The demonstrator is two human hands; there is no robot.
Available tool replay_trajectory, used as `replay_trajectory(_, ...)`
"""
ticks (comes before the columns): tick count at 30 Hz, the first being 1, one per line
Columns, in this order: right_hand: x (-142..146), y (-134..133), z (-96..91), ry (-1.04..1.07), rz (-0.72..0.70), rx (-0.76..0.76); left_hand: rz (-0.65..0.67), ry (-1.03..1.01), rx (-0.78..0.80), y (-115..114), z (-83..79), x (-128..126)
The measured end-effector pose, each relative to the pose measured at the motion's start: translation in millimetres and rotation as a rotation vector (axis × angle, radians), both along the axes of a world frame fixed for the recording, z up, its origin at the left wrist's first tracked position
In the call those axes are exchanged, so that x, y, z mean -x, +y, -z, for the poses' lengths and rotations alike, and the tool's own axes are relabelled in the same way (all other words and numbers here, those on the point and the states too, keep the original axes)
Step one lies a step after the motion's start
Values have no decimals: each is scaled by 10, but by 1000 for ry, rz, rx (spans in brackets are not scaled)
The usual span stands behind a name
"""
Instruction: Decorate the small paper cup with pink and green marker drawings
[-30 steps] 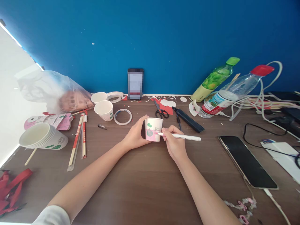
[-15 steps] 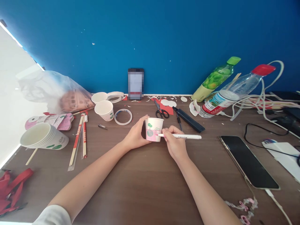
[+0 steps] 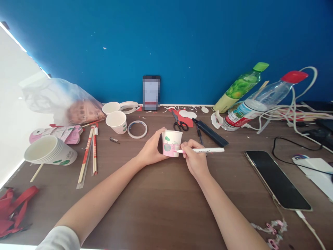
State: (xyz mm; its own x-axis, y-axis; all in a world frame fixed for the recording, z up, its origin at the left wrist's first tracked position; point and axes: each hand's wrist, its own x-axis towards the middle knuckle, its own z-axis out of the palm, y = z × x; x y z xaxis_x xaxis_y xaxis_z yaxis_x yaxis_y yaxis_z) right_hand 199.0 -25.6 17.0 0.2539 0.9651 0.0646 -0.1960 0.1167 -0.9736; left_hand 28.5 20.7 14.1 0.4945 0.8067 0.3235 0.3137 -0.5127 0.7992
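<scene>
The left hand [image 3: 153, 147] is closed around the left side of a small paper cup [image 3: 171, 143], thumb and fingers to either side, while the right hand [image 3: 195, 158] pinches a white marker [image 3: 208, 150] between its fingers, much as one holds a pen. The cup is upright in front of the person, above the middle of the brown table [image 3: 161, 208]; whether its base rests on the wood or is held just off it is hard to tell from this angle. Little has shifted over the last second: both grips are unchanged, and the marker's tip sits slightly lower on the cup's front than it did, at the right part of the pink area that covers the lower wall (the green printed plant remains visible beside it). That suggests small colouring strokes, with the cup kept steady for them; a pale part of the wall still shows near the tip, so the pink looks incomplete there. Beyond the hands lie black-handled scissors [image 3: 178, 121] on red paper [image 3: 189, 122], a dark pen [image 3: 199, 136] behind the right hand, and a roll of tape [image 3: 137, 136] behind the left. A phone [image 3: 151, 93] leans upright against the blue wall [image 3: 166, 45].
</scene>
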Motion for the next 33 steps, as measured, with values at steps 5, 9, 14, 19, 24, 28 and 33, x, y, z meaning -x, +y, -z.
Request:
replay_trajectory(5, 11, -3, -28, 12, -10, -3, 0, 1, -11, 3, 6, 0)
replay_trajectory(9, 7, -5, -24, 9, -8, -4, 2, 4, -5, 1, 2, 2)
replay_trajectory(14, -19, 4, 36, 3, -28, -15, 2, 6, -6, 3, 4, 5)
replay_trajectory(19, -15, 11, 30, -4, -23, -17, -1, 6, -4, 10, 15, 7)
replay_trajectory(24, -6, 8, 10, -18, -28, -17, 0, 0, 0, 10, 16, 5)
replay_trajectory(28, -16, 5, 38, -23, -24, -7, 0, 2, 8, 6, 10, 5)
replay_trajectory(33, -13, 8, 13, 46, -30, 34, -1, 8, 17, 3, 5, 8)
